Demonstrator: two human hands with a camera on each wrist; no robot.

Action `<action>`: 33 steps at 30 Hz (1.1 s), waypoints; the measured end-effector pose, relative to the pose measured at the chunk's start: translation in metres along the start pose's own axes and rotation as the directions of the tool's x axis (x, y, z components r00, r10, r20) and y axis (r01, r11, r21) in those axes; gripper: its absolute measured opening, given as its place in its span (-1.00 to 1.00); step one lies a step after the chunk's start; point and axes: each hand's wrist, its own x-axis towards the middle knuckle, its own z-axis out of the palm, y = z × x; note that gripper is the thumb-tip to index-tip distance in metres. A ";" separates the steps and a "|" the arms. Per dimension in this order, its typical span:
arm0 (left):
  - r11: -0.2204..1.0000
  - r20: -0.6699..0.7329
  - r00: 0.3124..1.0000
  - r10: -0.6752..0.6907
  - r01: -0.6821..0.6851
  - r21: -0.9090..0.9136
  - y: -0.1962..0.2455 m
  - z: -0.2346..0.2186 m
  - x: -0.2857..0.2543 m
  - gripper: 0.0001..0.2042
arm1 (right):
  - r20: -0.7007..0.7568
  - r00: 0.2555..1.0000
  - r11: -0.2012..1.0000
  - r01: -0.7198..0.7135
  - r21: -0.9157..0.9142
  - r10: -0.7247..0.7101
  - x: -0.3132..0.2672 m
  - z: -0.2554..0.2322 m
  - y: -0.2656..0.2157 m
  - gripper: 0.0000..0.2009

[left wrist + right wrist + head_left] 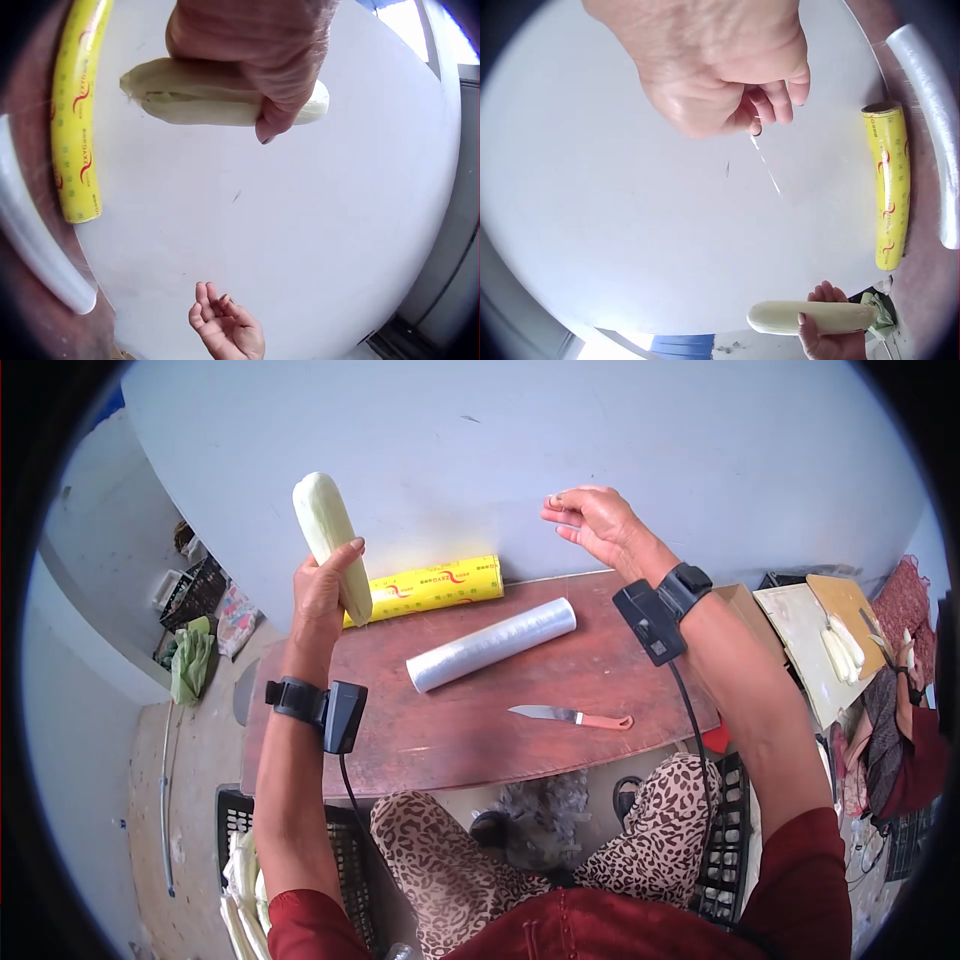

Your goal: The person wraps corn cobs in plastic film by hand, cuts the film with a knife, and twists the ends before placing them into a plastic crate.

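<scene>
My left hand (318, 592) grips an ear of corn in its pale green husk (325, 520), held upright and slightly tilted above the table's back left. In the left wrist view the thumb lies across the husk (202, 105), and the narrow end shows a few loose wisps. Raised over the back right of the table, my right hand (600, 525) has its fingers curled, thumb against fingertip. A thin shiny strand (765, 161) trails from that pinch in the right wrist view. The two hands are well apart.
On the reddish table (460, 730) lie a roll of clear film (490, 645), a yellow printed roll (440, 588) by the wall and a knife with an orange handle (600, 721). Black crates (235, 807) stand below at both sides. Boards with pale ears (840, 650) are at right.
</scene>
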 end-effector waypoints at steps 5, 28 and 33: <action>0.995 0.010 0.996 0.094 -0.094 0.035 0.024 0.001 0.008 -0.57 | 0.020 0.985 0.985 0.170 0.011 -0.171 0.007 0.010 -0.030 -0.86; 0.844 0.054 0.844 -0.534 0.536 -0.011 -0.073 -0.028 -0.257 -0.64 | 0.113 0.802 0.762 -0.499 -0.412 0.586 -0.197 -0.071 0.102 -0.86; 0.774 -0.017 0.774 -0.633 0.632 -0.051 -0.108 -0.028 -0.283 -0.66 | 0.066 0.714 0.624 -0.558 -0.548 0.697 -0.207 -0.084 0.137 -0.88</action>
